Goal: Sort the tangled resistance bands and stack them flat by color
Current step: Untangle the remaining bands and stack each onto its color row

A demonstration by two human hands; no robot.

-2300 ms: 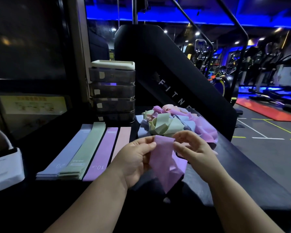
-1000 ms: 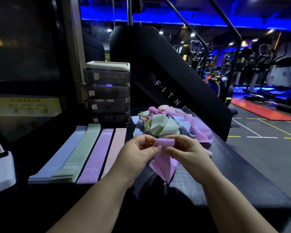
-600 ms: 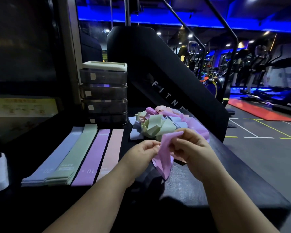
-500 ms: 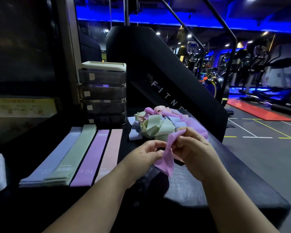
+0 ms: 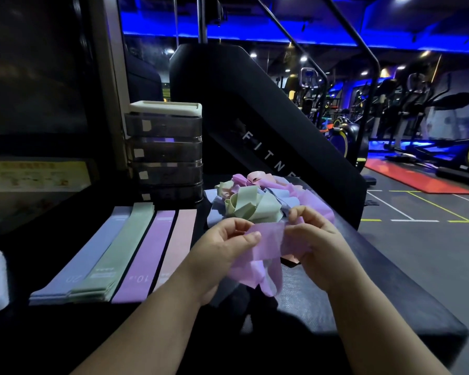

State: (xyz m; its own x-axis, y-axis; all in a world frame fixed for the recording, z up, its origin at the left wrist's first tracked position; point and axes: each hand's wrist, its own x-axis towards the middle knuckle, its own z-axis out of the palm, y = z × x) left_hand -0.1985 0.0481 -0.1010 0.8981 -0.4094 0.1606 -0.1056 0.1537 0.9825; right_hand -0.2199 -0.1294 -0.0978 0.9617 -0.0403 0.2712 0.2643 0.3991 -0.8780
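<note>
Crosswise, the purple band [image 5: 269,232] runs left-to-right, pinched by left hand [image 5: 222,253] and right hand [image 5: 317,239], its slack seemingly hanging down.

- 2 bare hands are shown: the left hand [image 5: 222,251] and the right hand [image 5: 318,239].
- Short, rounded fingernails [image 5: 256,235] are seen on them.
- The left forearm [image 5: 146,320] and right forearm [image 5: 368,320] are seen uncovered to the frame's edge.

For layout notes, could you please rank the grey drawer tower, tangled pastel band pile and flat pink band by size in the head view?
Largest: grey drawer tower and tangled pastel band pile, alike, unranked.
Smallest: flat pink band.
</note>
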